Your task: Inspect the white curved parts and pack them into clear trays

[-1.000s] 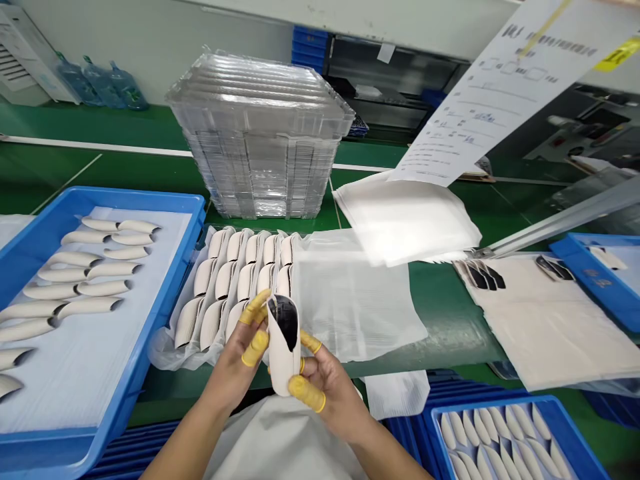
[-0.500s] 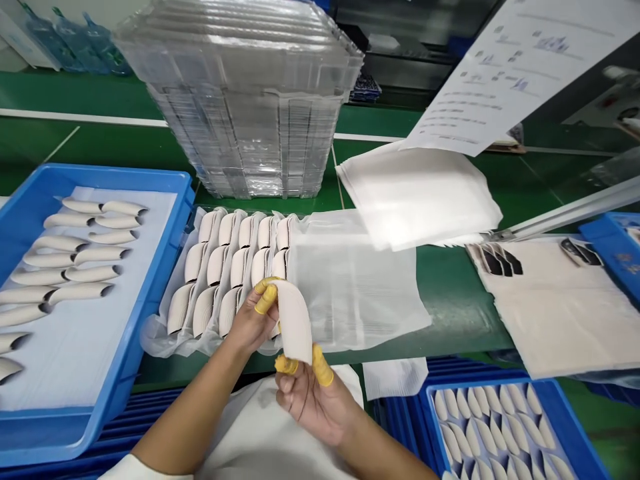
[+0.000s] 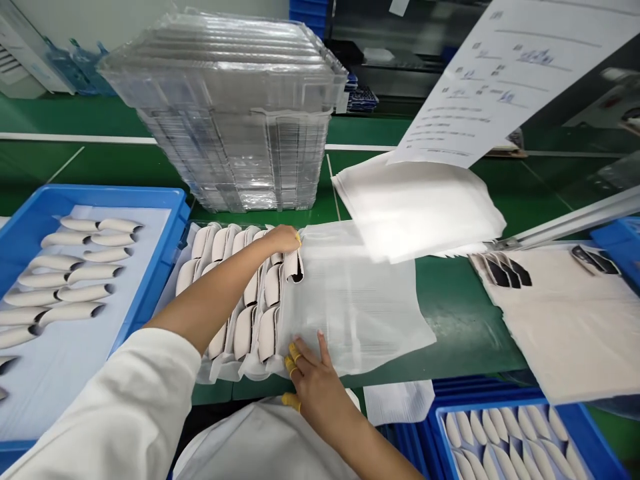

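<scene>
On the green bench (image 3: 465, 320), the left hand (image 3: 281, 239) lay curled over a curved white piece (image 3: 294, 267), holding it at the end of a row of pieces (image 3: 245, 333) tucked into clear film (image 3: 355, 313); its fingers were hidden, so any pinch could not be told. The right hand (image 3: 313, 380) lay with fingers (image 3: 306, 357) spread, pressing the film flat. A blue tray (image 3: 100, 195) held more pieces (image 3: 75, 293) in rows on a white liner.
</scene>
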A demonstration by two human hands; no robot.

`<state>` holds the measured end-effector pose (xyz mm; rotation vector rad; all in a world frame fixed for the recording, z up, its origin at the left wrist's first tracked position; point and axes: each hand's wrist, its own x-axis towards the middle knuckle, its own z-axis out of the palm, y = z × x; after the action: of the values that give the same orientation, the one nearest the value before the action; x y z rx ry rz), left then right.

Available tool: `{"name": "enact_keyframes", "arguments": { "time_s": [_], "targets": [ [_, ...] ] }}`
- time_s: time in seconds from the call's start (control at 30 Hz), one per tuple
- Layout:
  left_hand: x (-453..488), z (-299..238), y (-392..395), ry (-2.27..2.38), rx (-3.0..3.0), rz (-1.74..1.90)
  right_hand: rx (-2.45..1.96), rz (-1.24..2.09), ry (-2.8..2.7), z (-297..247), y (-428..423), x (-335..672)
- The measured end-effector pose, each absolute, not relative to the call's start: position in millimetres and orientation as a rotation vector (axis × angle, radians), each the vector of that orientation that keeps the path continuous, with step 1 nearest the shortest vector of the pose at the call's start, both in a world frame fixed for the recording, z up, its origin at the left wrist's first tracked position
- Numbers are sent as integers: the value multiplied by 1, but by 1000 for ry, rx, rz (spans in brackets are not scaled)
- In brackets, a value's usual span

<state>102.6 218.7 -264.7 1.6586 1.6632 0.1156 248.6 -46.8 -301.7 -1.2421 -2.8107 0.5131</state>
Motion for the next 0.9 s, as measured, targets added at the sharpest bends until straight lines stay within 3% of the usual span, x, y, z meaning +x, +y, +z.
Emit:
{"name": "enact_keyframes", "arguments": {
  "time_s": [0.2,0.57,0.9],
  "targets": [
    [131,-269,245,1778,1873,-229,-1283,710,-2859,-301,-43,249],
    [135,-311,210,2013,2113,-75,-1293,748,-2929,-305,-40,241],
    [137,-317,210,1985,2207,-77,-1326,802,-2863,-308,-40,238]
  ]
}}
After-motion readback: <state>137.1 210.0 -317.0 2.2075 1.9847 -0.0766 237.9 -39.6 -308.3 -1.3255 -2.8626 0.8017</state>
